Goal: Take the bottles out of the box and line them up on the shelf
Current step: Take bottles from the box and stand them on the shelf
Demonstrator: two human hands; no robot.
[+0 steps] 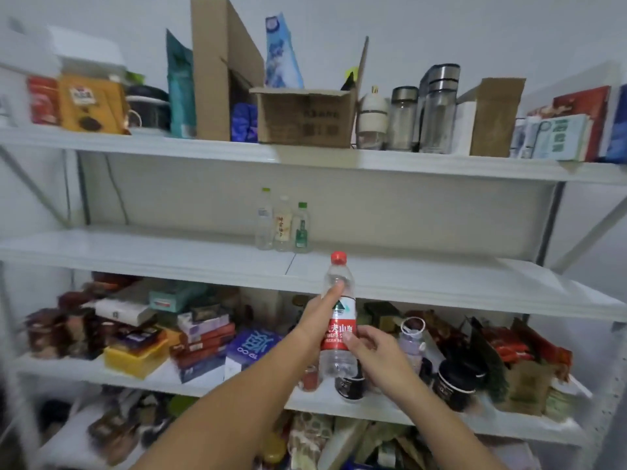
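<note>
Low in the centre of the frame, your left hand [317, 322] grips the bottle [340, 362] at its shoulder, thumb lying up the clear plastic. Your right hand [378, 349] holds it lower, fingertips on the label. The bottle is clear and upright, with a red cap and a red band of white lettering that your hands partly cover. Your left fingers are hidden behind it. It hangs in the air in front of the middle shelf [169, 249], not resting on it. Farther back on that shelf, 3 clear bottles [283, 222] stand close together in a row, their labels too blurred to read. On the top shelf sits an open cardboard box [305, 118], its inside out of sight.
</note>
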